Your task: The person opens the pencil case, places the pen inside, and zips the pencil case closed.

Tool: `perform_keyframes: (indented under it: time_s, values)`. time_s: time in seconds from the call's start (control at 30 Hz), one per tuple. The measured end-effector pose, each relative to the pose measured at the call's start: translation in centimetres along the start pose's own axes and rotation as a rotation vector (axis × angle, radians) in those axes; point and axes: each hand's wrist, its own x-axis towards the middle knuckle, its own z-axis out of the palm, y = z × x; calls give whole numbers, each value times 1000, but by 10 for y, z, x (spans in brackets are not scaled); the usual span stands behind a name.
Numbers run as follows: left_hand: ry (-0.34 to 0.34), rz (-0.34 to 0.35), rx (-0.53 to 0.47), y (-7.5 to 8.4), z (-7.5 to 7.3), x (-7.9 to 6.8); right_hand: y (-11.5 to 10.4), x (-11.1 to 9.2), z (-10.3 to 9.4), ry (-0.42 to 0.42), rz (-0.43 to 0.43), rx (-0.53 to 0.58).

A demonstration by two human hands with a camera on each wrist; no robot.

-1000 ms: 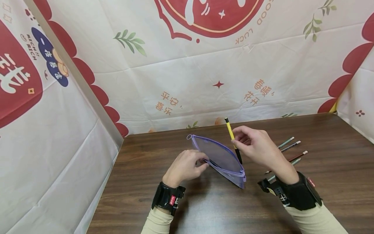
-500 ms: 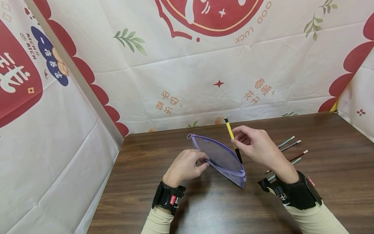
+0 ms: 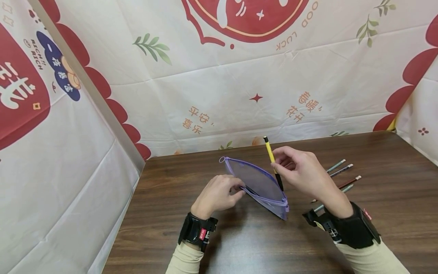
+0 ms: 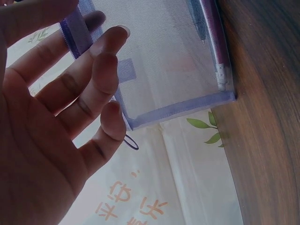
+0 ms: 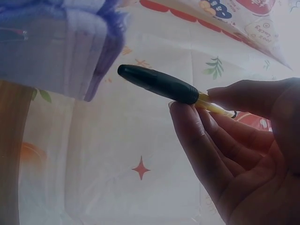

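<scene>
A purple mesh zip pouch [image 3: 256,180] is held up over the table, its zipped mouth spread apart. My left hand [image 3: 217,194] pinches the near edge of that mouth between thumb and fingers. Through the mesh in the left wrist view, a dark reddish pencil [image 4: 216,42] with a white eraser end lies along the bottom. My right hand [image 3: 302,169] pinches a yellow pen [image 3: 269,150] with a black cap, fingers around the barrel. The pen tilts with its capped end down, overlapping the pouch's far right rim in the head view. In the right wrist view the black cap [image 5: 157,83] points toward the pouch.
Several pencils lie on the brown wooden table [image 3: 164,228] behind and under my right wrist, among them a brown pencil [image 3: 350,182] with a white eraser. A printed white cloth [image 3: 222,87] hangs along the table's back edge, and another cloth [image 3: 61,163] stands at the left.
Almost nothing differs: the right hand and the pen have shifted very slightly, and the left hand keeps its hold on the pouch.
</scene>
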Motion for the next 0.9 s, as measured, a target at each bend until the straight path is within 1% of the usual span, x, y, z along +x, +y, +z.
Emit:
perform_keyframes:
  time_s: [0.27, 0.43, 0.67, 0.9]
  values:
    - [-7, -10, -10, 0, 0, 0, -1, 0, 6, -24, -32, 28]
    - [-2, -6, -10, 0, 0, 0, 0, 0, 8, -29, -24, 24]
    - [4, -1, -5, 0, 0, 0, 2, 1, 11, -61, -20, 24]
    - [2, -1, -5, -1, 1, 1, 4, 1, 13, -101, 13, 18]
